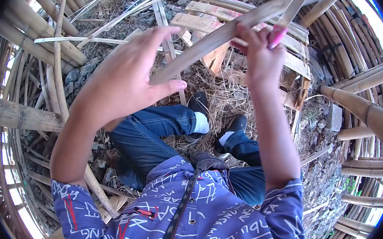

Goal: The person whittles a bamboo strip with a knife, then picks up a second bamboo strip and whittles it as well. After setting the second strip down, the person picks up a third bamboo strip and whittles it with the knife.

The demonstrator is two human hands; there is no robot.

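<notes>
My left hand [129,75] is slightly blurred, thumb and fingers spread apart around the lower end of a long flat bamboo strip [207,42]. Whether the palm touches the strip, I cannot tell. The strip slants up to the right, past the fingers of my right hand [265,57]. Those fingers are closed on a knife with a pink handle [278,36], its pale blade [294,9] pointing up and crossing the strip near the top of the view. Part of the handle is hidden in the fist.
A low slatted bamboo bench [200,23] stands ahead of my feet. Thin split strips [113,21] and shavings [230,93] litter the ground. Bamboo poles [365,112] line both sides, and a grey block [334,117] sits at the right.
</notes>
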